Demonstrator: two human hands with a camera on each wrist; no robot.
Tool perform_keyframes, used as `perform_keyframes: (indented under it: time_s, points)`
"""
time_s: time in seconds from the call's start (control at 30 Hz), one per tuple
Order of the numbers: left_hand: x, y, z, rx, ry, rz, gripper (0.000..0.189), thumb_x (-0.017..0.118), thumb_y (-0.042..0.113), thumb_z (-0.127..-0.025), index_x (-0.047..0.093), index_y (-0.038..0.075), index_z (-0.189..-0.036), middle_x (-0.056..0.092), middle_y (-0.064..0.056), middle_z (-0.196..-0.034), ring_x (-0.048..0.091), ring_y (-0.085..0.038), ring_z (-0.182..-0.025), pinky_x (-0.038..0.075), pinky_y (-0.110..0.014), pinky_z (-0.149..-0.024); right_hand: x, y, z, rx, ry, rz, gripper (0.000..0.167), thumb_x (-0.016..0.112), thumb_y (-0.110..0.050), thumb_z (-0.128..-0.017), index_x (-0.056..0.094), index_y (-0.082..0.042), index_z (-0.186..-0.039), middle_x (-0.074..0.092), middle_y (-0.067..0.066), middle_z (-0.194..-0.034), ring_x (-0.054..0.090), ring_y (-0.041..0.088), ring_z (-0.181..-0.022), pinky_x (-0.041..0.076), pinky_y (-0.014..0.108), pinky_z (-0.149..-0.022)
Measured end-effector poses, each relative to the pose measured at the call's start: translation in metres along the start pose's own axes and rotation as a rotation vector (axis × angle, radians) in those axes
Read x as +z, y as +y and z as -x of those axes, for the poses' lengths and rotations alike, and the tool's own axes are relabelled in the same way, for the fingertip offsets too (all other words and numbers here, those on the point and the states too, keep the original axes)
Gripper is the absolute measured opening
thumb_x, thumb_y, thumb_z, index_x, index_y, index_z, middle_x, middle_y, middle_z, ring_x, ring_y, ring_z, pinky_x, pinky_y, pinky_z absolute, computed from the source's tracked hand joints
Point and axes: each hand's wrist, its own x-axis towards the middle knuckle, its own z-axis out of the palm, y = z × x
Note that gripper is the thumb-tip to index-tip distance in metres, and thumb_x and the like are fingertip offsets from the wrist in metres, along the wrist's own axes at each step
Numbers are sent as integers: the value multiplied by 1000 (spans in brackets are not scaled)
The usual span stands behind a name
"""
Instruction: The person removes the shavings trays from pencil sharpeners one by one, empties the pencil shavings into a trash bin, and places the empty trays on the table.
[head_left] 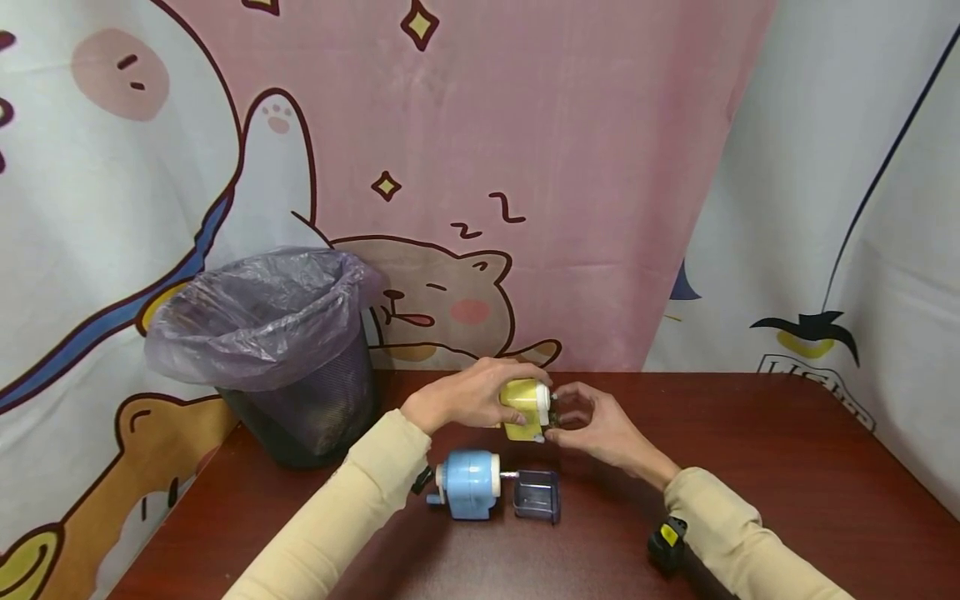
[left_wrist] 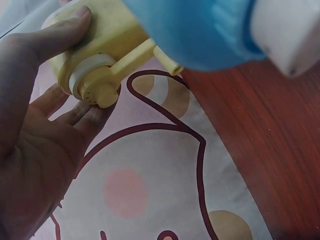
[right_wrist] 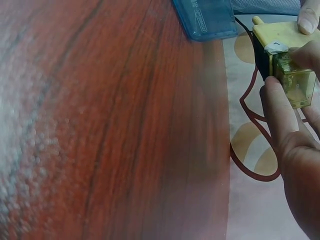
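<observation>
My left hand [head_left: 476, 393] grips a yellow crank pencil sharpener [head_left: 517, 400] above the table. In the left wrist view, the crank handle [left_wrist: 132, 60] points away from the palm. On the sharpener's other end, the fingers of my right hand [head_left: 609, 429] pinch a see-through yellowish shavings drawer [right_wrist: 300, 90], which sits at the sharpener's body. Whether the drawer is fully seated I cannot tell. Nearer me, a blue crank pencil sharpener [head_left: 470, 483] stands on the table with a metal shaft projecting from it. Beside it lies a dark see-through shavings drawer [head_left: 536, 497], apart from the body.
A mesh wastebasket [head_left: 330, 408] lined with a purple plastic bag [head_left: 262, 350] stands at the table's back left. The dark red table [head_left: 750, 467] ends against a printed cloth [head_left: 585, 208]. A black wrist device [head_left: 666, 546] sits by my right sleeve.
</observation>
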Motion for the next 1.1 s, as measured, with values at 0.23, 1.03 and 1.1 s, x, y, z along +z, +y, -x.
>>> perform_keyframes:
  time_s: [0.23, 1.03, 1.1]
  points:
    - [0, 1, 1, -12, -9, -6, 53, 81, 21, -89, 60, 23, -138, 66, 1, -133, 60, -12, -107, 49, -27, -90, 0, 2, 0, -1, -2, 1, 56, 87, -15, -80, 56, -6, -126, 63, 17, -127, 72, 26, -105, 60, 29, -80]
    - [2, 1, 1, -21, -23, -24, 55, 81, 21, -88, 60, 23, -139, 66, -2, -133, 61, -14, -112, 49, -30, -94, 0, 7, 3, -6, -5, -25, 55, 87, -14, -81, 57, -5, -126, 63, 17, -128, 73, 28, -106, 60, 29, -82]
    - [2, 0, 1, -26, -24, -23, 55, 81, 21, -88, 60, 24, -139, 66, -2, -132, 61, -14, -111, 49, -30, -93, 0, 7, 3, -10, -6, -26, 55, 87, -15, -81, 57, -5, -126, 62, 18, -128, 73, 29, -106, 60, 29, -82]
